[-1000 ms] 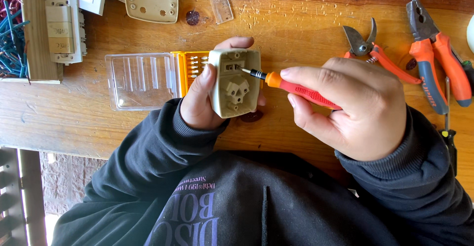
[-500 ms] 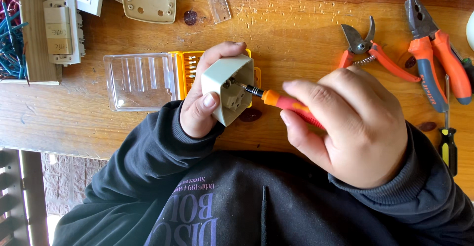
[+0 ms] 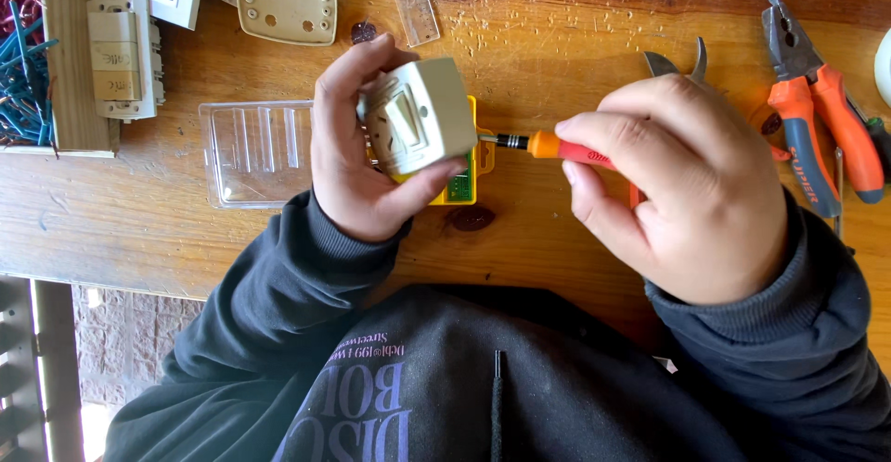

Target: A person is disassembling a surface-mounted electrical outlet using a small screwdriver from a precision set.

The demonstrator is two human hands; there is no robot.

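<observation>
We gripped the beige switch (image 3: pixel 418 114) in our left hand (image 3: pixel 357 160), above the wooden bench (image 3: pixel 557 26) and yellow case (image 3: pixel 464 184). Our right hand (image 3: pixel 687 179) clenched the screwdriver (image 3: pixel 557 148), its tip at the switch's side; pliers (image 3: pixel 817 109) lay just beside

From my remote seat I have just one view, the head camera, looking steeply down from close above onto the wooden bench (image 3: pixel 575 267), with the wearer's dark sleeves and chest filling the lower frame.
</observation>
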